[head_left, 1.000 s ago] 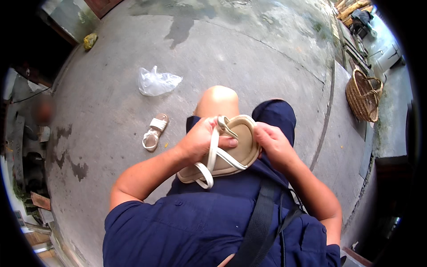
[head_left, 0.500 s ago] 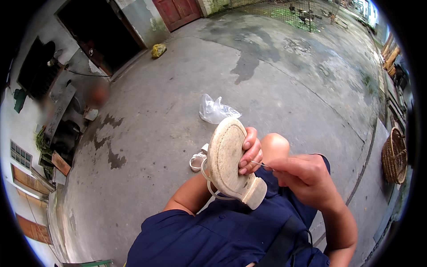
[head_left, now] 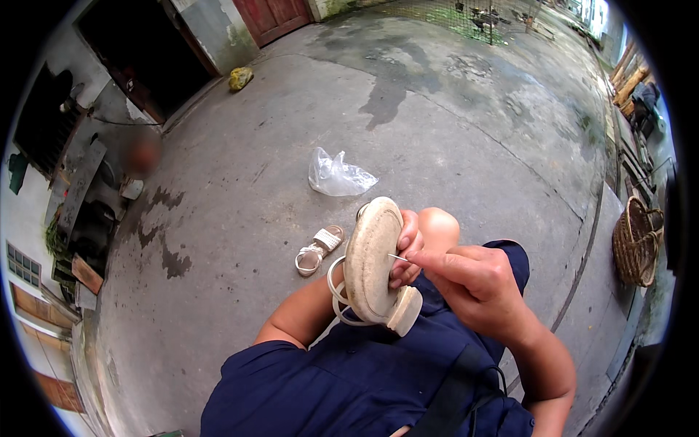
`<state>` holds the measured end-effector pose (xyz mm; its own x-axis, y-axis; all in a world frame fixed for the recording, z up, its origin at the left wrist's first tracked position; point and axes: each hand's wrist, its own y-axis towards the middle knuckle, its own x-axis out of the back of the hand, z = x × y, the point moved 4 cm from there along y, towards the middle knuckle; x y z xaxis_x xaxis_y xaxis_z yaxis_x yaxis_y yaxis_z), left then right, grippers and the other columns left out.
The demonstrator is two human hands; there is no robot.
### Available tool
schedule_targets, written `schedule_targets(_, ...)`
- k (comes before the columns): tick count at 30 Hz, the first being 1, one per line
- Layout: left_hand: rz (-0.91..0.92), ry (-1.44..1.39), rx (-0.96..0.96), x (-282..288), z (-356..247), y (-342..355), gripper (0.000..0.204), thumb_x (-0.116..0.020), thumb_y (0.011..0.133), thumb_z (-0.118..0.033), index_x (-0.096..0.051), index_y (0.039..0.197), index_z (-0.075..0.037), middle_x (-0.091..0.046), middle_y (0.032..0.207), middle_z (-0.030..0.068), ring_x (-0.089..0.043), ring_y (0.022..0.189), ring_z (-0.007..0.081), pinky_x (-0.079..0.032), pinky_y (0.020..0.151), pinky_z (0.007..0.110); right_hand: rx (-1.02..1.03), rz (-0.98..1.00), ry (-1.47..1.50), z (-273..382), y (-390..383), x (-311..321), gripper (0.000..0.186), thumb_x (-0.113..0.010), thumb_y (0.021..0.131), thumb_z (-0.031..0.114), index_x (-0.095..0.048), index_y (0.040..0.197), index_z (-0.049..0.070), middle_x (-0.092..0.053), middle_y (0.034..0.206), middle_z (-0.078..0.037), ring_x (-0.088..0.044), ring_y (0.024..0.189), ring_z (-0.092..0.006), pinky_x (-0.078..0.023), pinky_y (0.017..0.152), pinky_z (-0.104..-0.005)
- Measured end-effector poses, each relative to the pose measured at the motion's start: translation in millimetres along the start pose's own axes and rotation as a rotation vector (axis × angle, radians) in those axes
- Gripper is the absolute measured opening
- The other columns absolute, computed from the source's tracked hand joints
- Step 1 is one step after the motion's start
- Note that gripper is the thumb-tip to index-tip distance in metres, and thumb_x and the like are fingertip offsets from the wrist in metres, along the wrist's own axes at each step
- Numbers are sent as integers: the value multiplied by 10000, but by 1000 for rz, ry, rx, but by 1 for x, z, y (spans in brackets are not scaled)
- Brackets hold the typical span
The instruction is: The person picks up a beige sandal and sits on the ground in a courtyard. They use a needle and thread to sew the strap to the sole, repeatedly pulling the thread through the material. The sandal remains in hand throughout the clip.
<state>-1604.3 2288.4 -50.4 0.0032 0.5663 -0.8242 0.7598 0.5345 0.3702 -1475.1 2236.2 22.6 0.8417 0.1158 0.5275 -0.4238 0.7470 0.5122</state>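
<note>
A worn off-white sandal (head_left: 370, 255) is held up over my lap, its stitched sole turned toward me and its low heel at the bottom right. My left hand (head_left: 409, 234) reaches behind it and wraps its fingers round the sole's right edge. White straps loop out on the sandal's left side. In a pinch, my right hand (head_left: 473, 284) grips a thin metal needle (head_left: 398, 257), whose far end meets the sole near its middle. Whether the tip has gone into the sole I cannot tell. The other white sandal (head_left: 320, 249) lies on the ground beyond my left forearm.
A clear plastic bag (head_left: 338, 175) lies on the concrete ahead. Farther off, a yellow bag (head_left: 240, 78) sits beside a dark doorway. A wicker basket (head_left: 637, 244) stands at the right edge. Planks and household items line the left wall.
My right hand has moved left, bringing the needle from beside my left fingers onto the sole. The held sandal has turned slightly, and more of the sandal on the ground shows.
</note>
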Motion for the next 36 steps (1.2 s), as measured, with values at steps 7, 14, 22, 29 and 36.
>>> schedule_targets(7, -3, -2, 40, 4, 2, 1, 323, -645, 839, -309, -498, 828, -21, -548, 673, 113, -567, 551, 206, -494, 483, 284, -18, -43, -85, -1, -5, -1, 241, -633, 768, 4, -680, 980, 108, -615, 673, -79, -605, 568, -227, -458, 498, -312)
schedule_targets(14, -460, 730, 235, -18, -14, -2, 406, -826, 608, -176, -577, 901, -44, -587, 775, 15, -555, 753, 102, -455, 669, 258, -106, 34, -193, -18, -31, 22, 272, -620, 710, -55, -690, 930, 89, -499, 573, -83, -526, 530, -236, -400, 474, -336)
schedule_targets(22, -424, 632, 481, 19, 48, -11, 235, -765, 743, -69, -594, 899, -32, -632, 851, 9, -586, 807, 69, -479, 726, 224, -349, 15, -72, -63, -114, 8, 272, -627, 730, -67, -682, 963, 62, -499, 603, -95, -508, 529, -228, -399, 494, -323)
schedule_targets(29, -419, 465, 507, 33, 63, -7, 245, -755, 744, -46, -577, 913, -45, -622, 852, 6, -602, 800, 84, -494, 722, 224, -381, 25, -91, -66, -123, 13, 268, -629, 725, -62, -681, 957, 61, -511, 591, -92, -517, 526, -236, -407, 498, -326)
schedule_targets(36, -472, 461, 459, 45, 44, -14, 305, -766, 719, -42, -580, 960, -20, -623, 851, 19, -591, 795, 93, -483, 721, 238, -320, 15, -125, -58, -91, 7, 230, -642, 717, -42, -686, 916, 64, -526, 585, -88, -535, 528, -245, -419, 490, -335)
